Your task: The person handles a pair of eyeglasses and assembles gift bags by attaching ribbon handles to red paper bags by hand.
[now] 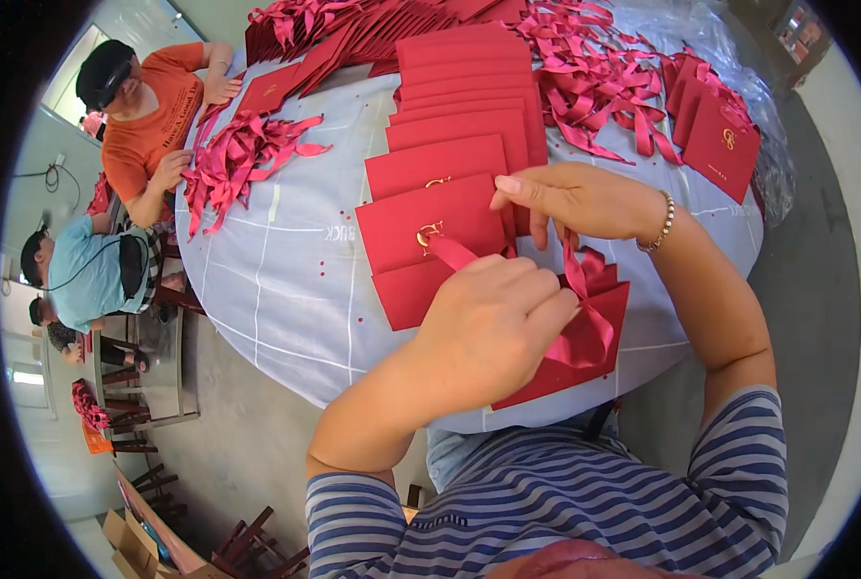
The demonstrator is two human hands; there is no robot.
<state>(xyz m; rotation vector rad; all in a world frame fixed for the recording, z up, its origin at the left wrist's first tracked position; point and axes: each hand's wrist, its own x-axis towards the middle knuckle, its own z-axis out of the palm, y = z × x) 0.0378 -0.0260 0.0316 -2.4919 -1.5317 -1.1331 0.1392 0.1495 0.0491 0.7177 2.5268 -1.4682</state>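
Note:
Several flat red paper gift bags [464,227] with gold emblems lie overlapped in a long row in front of me. My left hand [498,333] is closed over the nearer bags, pinching a red satin ribbon [454,253] that runs in from beside a gold emblem. To its right, my right hand [580,201] is bent over the row's right edge, thumb and fingertips drawn together. A ribbon strand hangs from under its fingers, though its exact grip is partly hidden. Below the hands, a ribbon loop [589,338] lies across the nearest red bag [565,381].
Loose ribbons pile up at the left [242,169] and far right [604,87] of the cloth-covered table [276,270]. More red bags [720,140] stand at the right beside clear plastic [773,159]. A person in orange [155,121] works across the left edge.

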